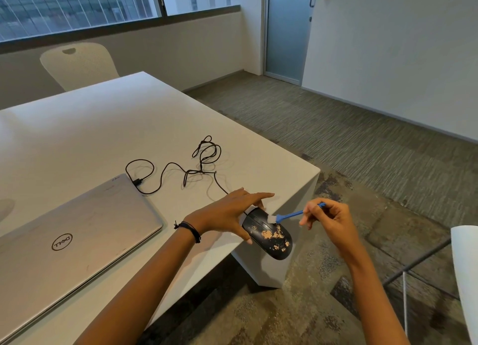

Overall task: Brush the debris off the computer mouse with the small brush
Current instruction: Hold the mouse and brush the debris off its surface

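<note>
Two bare forearms reach over the corner of a white table [108,127].

The left hand [227,212] clamps a black computer mouse [267,233], speckled with orange debris [274,234], at the table edge; the right hand [328,219] pinches a small blue brush [289,215], its white bristles touching the mouse. A closed laptop [72,231] lies left.

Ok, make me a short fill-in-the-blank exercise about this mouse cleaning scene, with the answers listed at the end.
1. The right hand holds a small brush whose handle is ____ in colour.
2. The left hand steadies the black mouse at the table's ____.
3. The debris lies mostly on the mouse's ____ half.
4. The closed silver ____ lies left of the mouse.

Answers: blue; corner; rear; laptop
</note>
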The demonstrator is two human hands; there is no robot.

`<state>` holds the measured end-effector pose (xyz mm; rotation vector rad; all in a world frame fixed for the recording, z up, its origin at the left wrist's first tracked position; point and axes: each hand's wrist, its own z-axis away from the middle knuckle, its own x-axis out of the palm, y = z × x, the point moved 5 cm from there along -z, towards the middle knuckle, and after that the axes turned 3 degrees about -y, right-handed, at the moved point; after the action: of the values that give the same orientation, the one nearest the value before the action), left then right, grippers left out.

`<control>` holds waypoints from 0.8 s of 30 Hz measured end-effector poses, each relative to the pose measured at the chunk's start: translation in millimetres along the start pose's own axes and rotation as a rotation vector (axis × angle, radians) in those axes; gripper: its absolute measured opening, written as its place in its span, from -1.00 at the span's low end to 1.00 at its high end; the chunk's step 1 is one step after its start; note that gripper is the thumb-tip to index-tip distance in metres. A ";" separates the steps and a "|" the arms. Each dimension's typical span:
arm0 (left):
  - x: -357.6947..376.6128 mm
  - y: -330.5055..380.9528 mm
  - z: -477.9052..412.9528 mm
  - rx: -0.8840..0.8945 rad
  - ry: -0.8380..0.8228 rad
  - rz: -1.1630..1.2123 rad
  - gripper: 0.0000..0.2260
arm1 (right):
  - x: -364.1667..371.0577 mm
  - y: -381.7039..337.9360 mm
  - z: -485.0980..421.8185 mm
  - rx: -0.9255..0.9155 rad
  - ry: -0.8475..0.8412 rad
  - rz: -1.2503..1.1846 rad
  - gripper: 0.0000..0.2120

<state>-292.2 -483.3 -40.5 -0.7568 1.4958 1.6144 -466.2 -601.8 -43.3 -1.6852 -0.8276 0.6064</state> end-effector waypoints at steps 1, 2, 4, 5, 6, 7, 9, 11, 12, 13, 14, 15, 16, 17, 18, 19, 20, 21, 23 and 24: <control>0.0 -0.1 -0.1 0.002 0.000 -0.001 -0.15 | -2.0 -0.5 0.3 0.002 0.004 0.006 -0.78; -0.3 0.3 0.0 0.003 0.001 0.000 -0.15 | -3.8 -0.9 0.4 0.002 0.006 0.013 -0.77; -0.6 0.7 0.1 0.008 0.003 0.003 -0.15 | -6.7 -2.0 0.5 0.000 0.004 0.024 -0.76; -0.4 0.6 0.2 0.011 0.005 0.004 -0.15 | -7.6 -2.9 0.3 -0.004 0.007 0.027 -0.76; -0.3 0.9 0.4 0.013 0.005 0.003 -0.15 | -8.2 -3.5 -0.2 -0.012 0.015 0.026 -0.76; -0.3 1.1 0.4 0.015 0.004 0.002 -0.15 | -8.7 -3.9 -0.6 -0.020 0.026 0.017 -0.77; -0.5 1.7 0.2 0.019 0.000 0.000 -0.15 | -9.0 -4.0 -1.6 -0.034 0.056 -0.017 -0.76; -0.7 2.7 0.1 0.013 0.000 0.002 -0.15 | -7.5 -2.9 -2.2 -0.039 0.063 -0.053 -0.72; -0.9 3.4 0.4 0.011 0.001 0.002 -0.15 | -6.2 -1.0 -2.6 -0.030 0.054 -0.065 -0.68; -1.0 3.6 0.4 0.010 0.001 0.001 -0.16 | -4.6 1.2 -2.8 -0.017 0.041 -0.073 -0.66; -1.1 4.1 0.6 0.010 0.001 -0.001 -0.16 | -3.4 3.7 -2.7 -0.009 0.027 -0.075 -0.65; -1.2 4.4 0.7 0.011 0.002 -0.003 -0.16 | -2.0 5.8 -2.7 -0.002 0.015 -0.074 -0.63; -1.2 4.8 0.8 0.012 0.001 -0.005 -0.16 | -1.2 7.5 -2.7 0.003 0.008 -0.071 -0.59; -1.4 4.9 0.8 0.013 0.002 -0.004 -0.16 | -0.7 8.6 -2.8 0.007 0.003 -0.067 -0.56; -1.6 4.9 1.2 0.014 0.001 -0.002 -0.16 | -0.9 9.3 -2.8 0.010 0.000 -0.061 -0.54; -1.6 4.7 1.2 0.014 0.000 0.001 -0.16 | -1.4 8.9 -2.9 0.011 -0.002 -0.055 -0.56; -1.5 4.7 1.8 0.016 -0.002 0.005 -0.16 | -2.5 8.2 -2.7 0.010 -0.004 -0.046 -0.58; -1.5 4.8 1.8 0.016 -0.004 0.009 -0.17 | -3.7 6.8 -2.3 0.009 -0.005 -0.040 -0.59; -1.7 5.0 1.4 0.015 -0.007 0.000 -0.16 | -6.3 3.6 -1.3 0.003 -0.002 -0.028 -0.59; -1.6 5.0 1.1 0.013 -0.008 -0.008 -0.16 | -7.1 2.4 -0.9 -0.003 -0.003 -0.022 -0.59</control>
<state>-295.6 -482.4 -36.4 -0.7475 1.4946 1.5991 -469.5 -608.3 -45.5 -1.6766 -0.8488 0.5934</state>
